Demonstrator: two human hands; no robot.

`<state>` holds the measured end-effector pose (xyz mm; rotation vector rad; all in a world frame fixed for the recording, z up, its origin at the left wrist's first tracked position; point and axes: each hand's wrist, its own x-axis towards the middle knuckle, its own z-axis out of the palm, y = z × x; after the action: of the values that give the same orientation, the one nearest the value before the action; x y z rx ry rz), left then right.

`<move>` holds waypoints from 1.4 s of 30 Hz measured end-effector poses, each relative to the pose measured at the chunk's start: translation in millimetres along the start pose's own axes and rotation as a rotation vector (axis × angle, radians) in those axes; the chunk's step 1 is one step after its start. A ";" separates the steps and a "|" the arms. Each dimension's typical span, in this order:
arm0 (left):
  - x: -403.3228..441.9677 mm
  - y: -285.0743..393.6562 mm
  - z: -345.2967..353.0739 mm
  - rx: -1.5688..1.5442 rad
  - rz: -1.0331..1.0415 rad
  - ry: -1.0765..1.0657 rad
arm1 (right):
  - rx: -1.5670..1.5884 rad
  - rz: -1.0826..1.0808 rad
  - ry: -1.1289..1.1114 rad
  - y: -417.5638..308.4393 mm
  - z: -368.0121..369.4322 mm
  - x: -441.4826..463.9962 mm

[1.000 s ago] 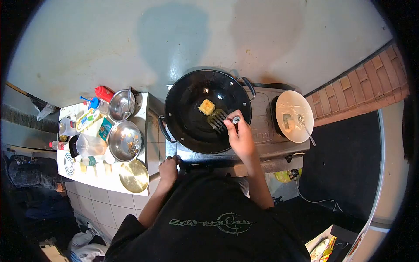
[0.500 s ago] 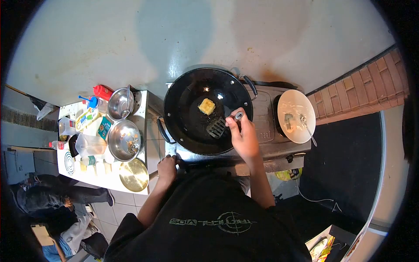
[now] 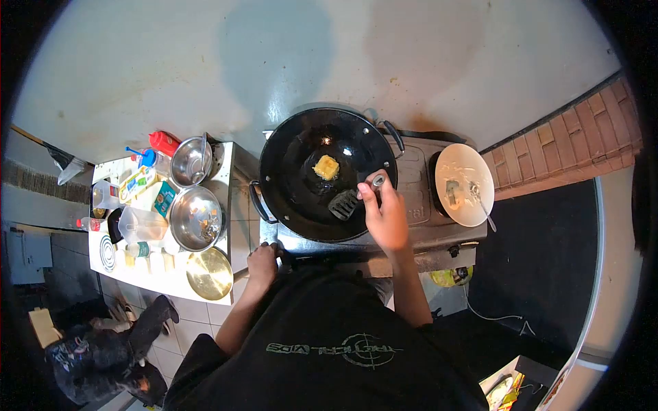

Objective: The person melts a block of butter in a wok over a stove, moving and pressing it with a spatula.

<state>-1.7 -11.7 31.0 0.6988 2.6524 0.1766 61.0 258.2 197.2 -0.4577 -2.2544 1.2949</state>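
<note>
1. Slotted spatula [image 3: 343, 205] has shifted from just beside the food piece toward the front right side of the wok [image 3: 291, 198]; a dark gap now separates them.
2. That leaves the golden food piece [image 3: 326, 168] untouched by the blade, lying near the wok's middle in a shiny patch that looks like oil.
3. Over the wok's front right rim, the right hand [image 3: 387, 219] is closed around the spatula's handle.
4. Down at the front left corner of the stove [image 3: 411, 161], the left hand [image 3: 263, 263] has its fingers curled; whether they grip anything, I cannot tell.
5. Off to the left, another person [image 3: 96, 363] has changed position beyond the bench [image 3: 227, 192].
6. Toward the stove's right edge, the pale bowl [image 3: 449, 164] holds a spoon [image 3: 485, 207], its handle over the rim.
</note>
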 end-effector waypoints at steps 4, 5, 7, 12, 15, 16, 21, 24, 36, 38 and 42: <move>-2.3 4.4 -7.6 -0.014 -0.003 0.001 | 0.079 0.001 0.049 2.4 3.4 -2.3; -2.9 4.3 -7.8 -0.015 -0.003 0.003 | 0.140 0.015 0.072 2.0 3.1 -3.2; -3.3 4.6 -8.3 -0.025 0.014 0.016 | 0.098 0.035 0.067 -6.0 -0.7 -2.5; -3.5 3.8 -6.2 -0.043 0.009 0.022 | -0.009 0.005 0.048 -9.7 1.0 -2.8; -3.5 1.5 -3.6 -0.050 0.013 0.025 | -0.015 0.017 0.003 -7.3 3.5 -4.4; -3.8 0.1 -1.6 -0.056 0.032 0.032 | 0.002 0.009 0.022 -8.6 3.9 -5.3; -3.0 0.3 0.6 -0.023 0.014 0.007 | 0.095 0.024 0.065 -5.1 2.3 -7.7; -4.2 4.8 -7.7 -0.020 -0.006 -0.014 | 0.009 0.028 0.060 -10.9 0.9 -6.0; 0.2 -0.7 2.2 -0.012 -0.001 -0.019 | 0.005 0.053 0.032 -16.5 -0.9 -6.5; 0.0 -1.0 1.9 0.003 0.001 -0.032 | -0.030 -0.013 0.049 -14.6 0.0 -4.6; -1.3 -0.1 -2.2 -0.002 0.012 -0.030 | 0.004 0.045 -0.003 -5.9 4.6 -4.9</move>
<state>-1.6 -12.5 33.4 0.7121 2.6193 0.1703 62.1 249.5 199.2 -0.5083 -2.2562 1.3231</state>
